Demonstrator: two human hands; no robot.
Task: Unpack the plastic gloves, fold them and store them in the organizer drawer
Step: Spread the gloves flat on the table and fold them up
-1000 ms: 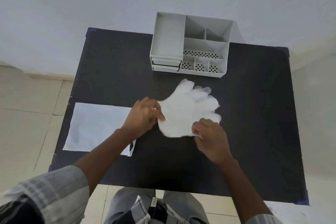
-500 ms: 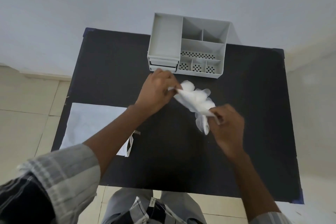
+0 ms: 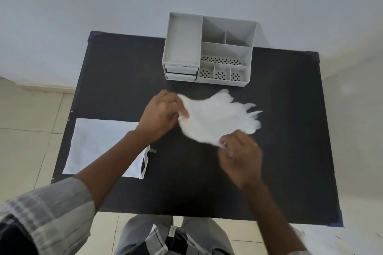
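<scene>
A thin white plastic glove (image 3: 215,117) is spread out flat over the black table (image 3: 290,130), its fingers pointing right and blurred. My left hand (image 3: 160,114) pinches the glove's cuff edge at its left side. My right hand (image 3: 241,155) pinches the cuff's near corner at the glove's lower edge. The grey organizer (image 3: 209,49) stands at the table's far edge, with two drawers (image 3: 180,72) stacked in its lower left front; the lower one sticks out slightly.
A flat white plastic packet (image 3: 99,145) with a torn open end lies on the table's left side, under my left forearm. Beyond the table rises a pale wall; tiled floor shows on the left and below. My knees are at the near edge.
The glove, bunched and lifted between my hands half a second ago, is now spread wide. My left hand moved down and left, my right hand down and right.
</scene>
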